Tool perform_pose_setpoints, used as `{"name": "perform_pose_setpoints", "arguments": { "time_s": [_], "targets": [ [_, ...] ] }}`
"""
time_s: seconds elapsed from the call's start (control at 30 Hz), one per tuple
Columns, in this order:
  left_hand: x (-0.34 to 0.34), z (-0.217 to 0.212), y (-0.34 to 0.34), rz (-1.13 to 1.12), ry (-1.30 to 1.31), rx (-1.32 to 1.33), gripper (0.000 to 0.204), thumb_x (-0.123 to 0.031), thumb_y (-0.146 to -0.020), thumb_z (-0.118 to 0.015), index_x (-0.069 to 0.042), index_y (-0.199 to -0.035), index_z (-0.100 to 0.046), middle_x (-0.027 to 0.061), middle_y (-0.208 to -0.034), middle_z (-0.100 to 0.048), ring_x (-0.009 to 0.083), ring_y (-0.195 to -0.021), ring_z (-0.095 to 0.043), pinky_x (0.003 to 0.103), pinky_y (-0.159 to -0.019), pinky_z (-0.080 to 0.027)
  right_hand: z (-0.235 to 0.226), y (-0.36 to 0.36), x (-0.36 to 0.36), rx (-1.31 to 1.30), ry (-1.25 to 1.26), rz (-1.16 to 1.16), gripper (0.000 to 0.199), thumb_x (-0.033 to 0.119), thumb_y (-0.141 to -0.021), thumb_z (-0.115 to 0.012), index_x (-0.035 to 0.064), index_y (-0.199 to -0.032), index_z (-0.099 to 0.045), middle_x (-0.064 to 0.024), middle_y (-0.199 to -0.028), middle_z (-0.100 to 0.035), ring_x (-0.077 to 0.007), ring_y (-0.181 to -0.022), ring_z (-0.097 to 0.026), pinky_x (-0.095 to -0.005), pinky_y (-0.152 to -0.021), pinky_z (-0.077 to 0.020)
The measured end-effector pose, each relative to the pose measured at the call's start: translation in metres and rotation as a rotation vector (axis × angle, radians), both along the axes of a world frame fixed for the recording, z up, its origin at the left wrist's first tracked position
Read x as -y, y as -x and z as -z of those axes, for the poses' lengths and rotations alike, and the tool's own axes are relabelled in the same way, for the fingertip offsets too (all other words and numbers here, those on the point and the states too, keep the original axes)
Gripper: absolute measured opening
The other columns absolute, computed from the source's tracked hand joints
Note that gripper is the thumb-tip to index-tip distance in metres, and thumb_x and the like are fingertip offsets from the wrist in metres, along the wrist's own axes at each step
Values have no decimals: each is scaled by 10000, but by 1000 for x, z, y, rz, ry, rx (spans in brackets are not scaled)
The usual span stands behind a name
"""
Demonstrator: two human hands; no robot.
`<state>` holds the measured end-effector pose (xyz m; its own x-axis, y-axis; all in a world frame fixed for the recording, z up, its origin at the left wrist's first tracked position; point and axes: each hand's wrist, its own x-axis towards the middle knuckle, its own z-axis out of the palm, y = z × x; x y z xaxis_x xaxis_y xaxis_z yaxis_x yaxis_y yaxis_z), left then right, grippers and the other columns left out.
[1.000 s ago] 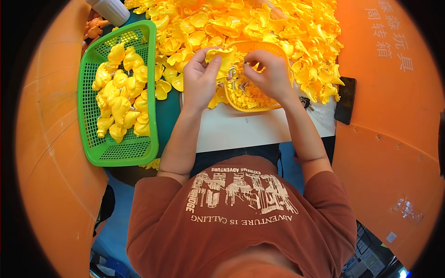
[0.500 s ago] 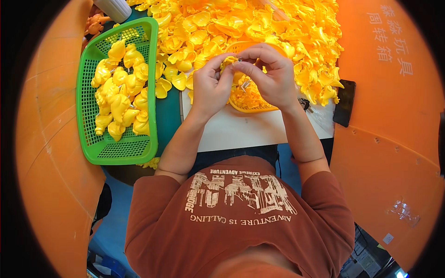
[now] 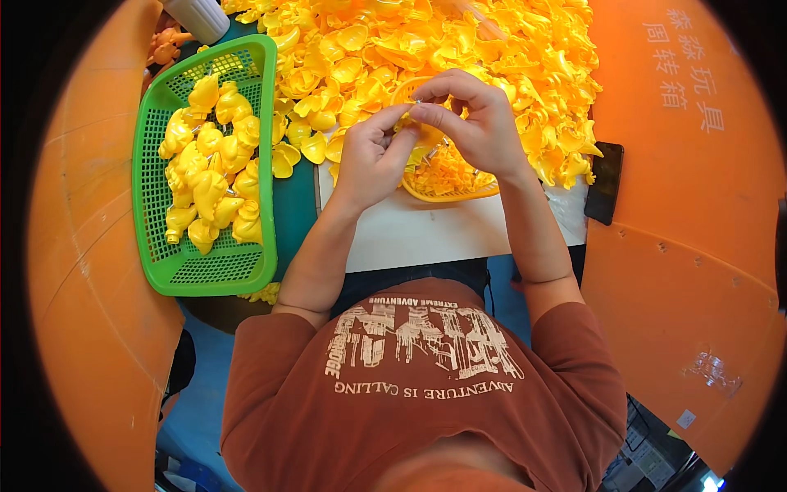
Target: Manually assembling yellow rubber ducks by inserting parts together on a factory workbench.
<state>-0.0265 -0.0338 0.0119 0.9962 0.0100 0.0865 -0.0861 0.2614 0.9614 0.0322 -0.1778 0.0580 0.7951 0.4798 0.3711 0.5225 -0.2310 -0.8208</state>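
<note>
My left hand and right hand pinch one small yellow part between their fingertips, held above the orange bowl. The pinch is shallow, I judge; a slip would drop it into the yellow pile beyond, far from the green basket at left.

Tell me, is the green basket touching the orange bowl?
Apart. The head view shows the green basket left, with dark tabletop and a white sheet before the orange bowl.
</note>
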Motion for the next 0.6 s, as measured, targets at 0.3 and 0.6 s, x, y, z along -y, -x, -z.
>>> {"name": "perform_pose_setpoints", "arguments": {
  "time_s": [0.3, 0.6],
  "targets": [
    [-21, 0, -15, -60, 442, -198, 160, -50, -864, -509, 5, -1006, -557, 102, -851, -627, 151, -603, -607, 250, -455, -454, 19, -41, -29, -246, -236, 75, 195, 100, -763, -654, 48, -951, -647, -68, -890, -639, -145, -785, -575, -247, -705, -457],
    [-40, 4, -25, -437, 528, -56, 127, -97, -892, -473, -55, -1003, -515, 65, -830, -611, 143, -555, -571, 223, -427, -393, 27, -58, -62, 115, 810, -226, 259, 53, -721, -614, 72, -977, -650, -109, -911, -627, -254, -896, -568, -337, -769, -475]
  ]
}}
